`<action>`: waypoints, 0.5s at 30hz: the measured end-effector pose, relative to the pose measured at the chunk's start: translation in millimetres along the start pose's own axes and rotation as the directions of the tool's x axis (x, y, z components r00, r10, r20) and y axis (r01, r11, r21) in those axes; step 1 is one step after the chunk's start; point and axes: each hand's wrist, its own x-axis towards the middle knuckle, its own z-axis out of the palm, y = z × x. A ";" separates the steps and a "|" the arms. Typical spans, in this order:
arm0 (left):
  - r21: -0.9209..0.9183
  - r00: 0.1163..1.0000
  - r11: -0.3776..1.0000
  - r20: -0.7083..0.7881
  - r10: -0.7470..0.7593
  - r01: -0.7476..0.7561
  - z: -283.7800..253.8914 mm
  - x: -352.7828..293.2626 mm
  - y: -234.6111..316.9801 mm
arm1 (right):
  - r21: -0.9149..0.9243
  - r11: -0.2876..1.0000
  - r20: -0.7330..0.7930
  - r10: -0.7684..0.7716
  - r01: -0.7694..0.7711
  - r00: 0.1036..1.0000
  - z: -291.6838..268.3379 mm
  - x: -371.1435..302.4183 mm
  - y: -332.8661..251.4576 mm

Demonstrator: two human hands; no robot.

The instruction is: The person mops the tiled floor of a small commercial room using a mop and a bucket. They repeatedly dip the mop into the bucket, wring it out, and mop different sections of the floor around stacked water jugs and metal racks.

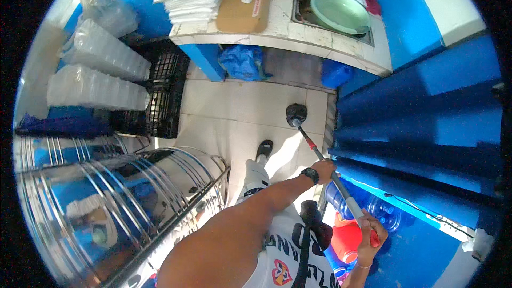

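Across my right side slants a mop, its dark round head resting on the pale floor tiles and its long grey and red pole rising toward me. My left hand, with a dark watch at the wrist, is closed round the middle of the pole. Higher up, near the red end of the handle, my right hand grips it with bent fingers; a thin bracelet circles that wrist. The mop head lies ahead of my sandalled foot, just short of the counter.
A tiled counter carries white folded stacks, a brown box and a sink with a green basin. Black crates and a metal rack stand left. A blue curtain, water jugs and a red container flank the right.
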 end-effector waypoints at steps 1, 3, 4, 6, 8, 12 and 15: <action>0.005 0.999 1.000 -0.037 0.012 -0.012 -4.7 -9.6 -2.6 | -0.005 1.000 0.019 0.003 -0.003 1.000 1.1 -1.0 -1.7; 0.035 0.997 0.999 -0.068 -0.020 0.023 -17.6 -29.7 -7.8 | -0.011 0.998 0.087 -0.053 0.054 0.995 6.5 2.2 -8.8; 0.053 0.996 0.998 -0.086 -0.040 0.045 -26.2 -40.4 -11.9 | -0.033 0.997 0.119 -0.065 0.069 0.991 10.9 5.6 -13.2; -0.003 0.986 0.993 -0.126 -0.114 0.114 -42.1 -68.3 -19.5 | 0.047 0.993 0.189 -0.119 0.112 0.975 24.9 13.1 -23.0; -0.026 0.969 0.985 -0.177 -0.172 0.170 -56.6 -94.7 -25.6 | 0.073 0.987 0.264 -0.156 0.141 0.952 40.8 22.1 -32.7; -0.030 0.904 0.939 -0.261 -0.338 0.342 -83.6 -133.9 -53.1 | 0.112 0.967 0.388 -0.256 0.230 0.885 80.3 38.5 -44.9; -0.005 0.860 0.912 -0.331 -0.389 0.410 -86.5 -166.9 -79.5 | 0.193 0.956 0.456 -0.286 0.220 0.843 107.3 41.6 -48.1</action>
